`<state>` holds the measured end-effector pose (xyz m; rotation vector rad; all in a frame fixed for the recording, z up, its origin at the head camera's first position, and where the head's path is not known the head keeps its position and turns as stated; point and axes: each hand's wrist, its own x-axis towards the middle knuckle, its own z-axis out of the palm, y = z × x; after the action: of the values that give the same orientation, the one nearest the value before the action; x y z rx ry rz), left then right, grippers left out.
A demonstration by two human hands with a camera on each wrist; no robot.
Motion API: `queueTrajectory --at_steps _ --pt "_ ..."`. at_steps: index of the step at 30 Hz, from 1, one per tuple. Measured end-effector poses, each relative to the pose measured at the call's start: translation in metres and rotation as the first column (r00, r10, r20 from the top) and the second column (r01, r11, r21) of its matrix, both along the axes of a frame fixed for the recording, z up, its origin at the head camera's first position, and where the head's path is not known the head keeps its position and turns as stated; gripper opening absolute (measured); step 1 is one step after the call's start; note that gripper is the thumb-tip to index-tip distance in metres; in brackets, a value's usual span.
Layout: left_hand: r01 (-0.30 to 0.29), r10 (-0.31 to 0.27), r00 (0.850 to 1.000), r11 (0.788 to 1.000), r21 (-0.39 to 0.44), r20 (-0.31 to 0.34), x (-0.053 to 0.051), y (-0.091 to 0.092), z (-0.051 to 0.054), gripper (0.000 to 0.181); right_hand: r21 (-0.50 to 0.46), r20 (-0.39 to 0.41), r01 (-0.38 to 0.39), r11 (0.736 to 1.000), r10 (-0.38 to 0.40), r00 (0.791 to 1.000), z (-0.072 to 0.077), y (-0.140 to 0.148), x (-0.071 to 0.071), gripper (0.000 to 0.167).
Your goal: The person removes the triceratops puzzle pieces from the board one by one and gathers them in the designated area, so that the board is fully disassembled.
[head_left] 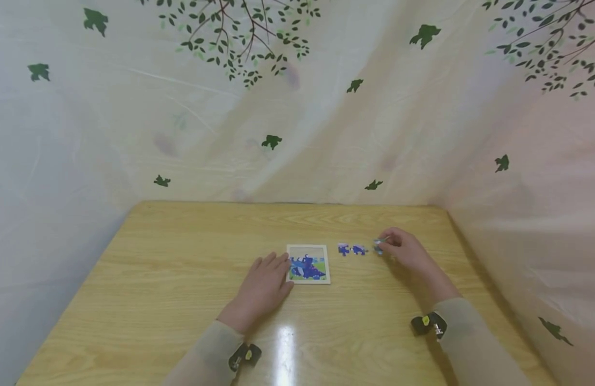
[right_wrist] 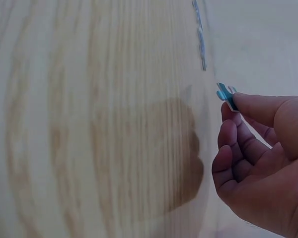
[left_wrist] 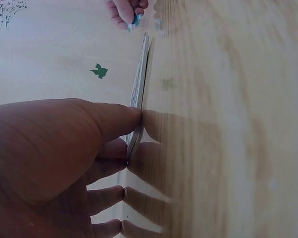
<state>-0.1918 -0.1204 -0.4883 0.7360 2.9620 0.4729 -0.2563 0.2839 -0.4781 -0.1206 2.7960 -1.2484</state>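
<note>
A white-framed puzzle tray [head_left: 309, 281] lies on the table, its lower part filled with a blue and purple picture and its upper part bare. The left hand [head_left: 265, 284] rests at the tray's left edge, thumb and fingertips touching it; in the left wrist view this hand [left_wrist: 54, 153] has its fingers extended against the tray's rim [left_wrist: 145, 54]. To the right of the tray, the right hand [head_left: 407, 251] pinches a teal puzzle piece [right_wrist: 227, 95] between thumb and forefinger. In the right wrist view the other fingers of this hand [right_wrist: 263, 153] are curled, and the piece is above the table.
Two purple-blue puzzle pieces [head_left: 343, 249] [head_left: 359, 250] lie between the tray and the right hand. Behind the wooden table [head_left: 181, 236] hangs a pale curtain [head_left: 206, 134] with green leaf prints, which also runs down both sides.
</note>
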Motion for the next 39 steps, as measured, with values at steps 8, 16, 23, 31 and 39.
queueTrajectory --at_steps 8,16,23,31,39 --pt "-0.005 0.005 1.0 1.0 0.001 0.011 -0.0006 0.0003 0.0 0.06 0.005 0.045 0.0 1.0 -0.001 0.999 -0.0019 0.0033 0.001 0.024" --pt "-0.004 0.004 1.0 1.0 -0.001 0.006 -0.0011 0.0002 0.0 0.059 0.03 0.011 -0.036 0.999 0.036 0.999 -0.0023 -0.0018 0.0008 0.024" --pt "-0.006 0.006 1.0 1.0 -0.003 0.016 -0.0004 0.0 -0.0007 0.059 0.05 0.002 -0.042 0.998 0.042 0.999 -0.004 -0.004 -0.0007 0.023" --pt "-0.006 0.006 1.0 1.0 0.001 0.019 -0.0004 -0.0005 -0.0013 0.06 0.051 0.021 -0.052 0.997 0.051 0.999 -0.0067 -0.0058 -0.0024 0.023" --pt "0.013 -0.013 0.999 1.0 0.008 0.034 0.0009 -0.0024 0.0015 0.061 0.072 0.022 -0.044 0.996 0.043 0.999 -0.0068 -0.0057 -0.0023 0.019"
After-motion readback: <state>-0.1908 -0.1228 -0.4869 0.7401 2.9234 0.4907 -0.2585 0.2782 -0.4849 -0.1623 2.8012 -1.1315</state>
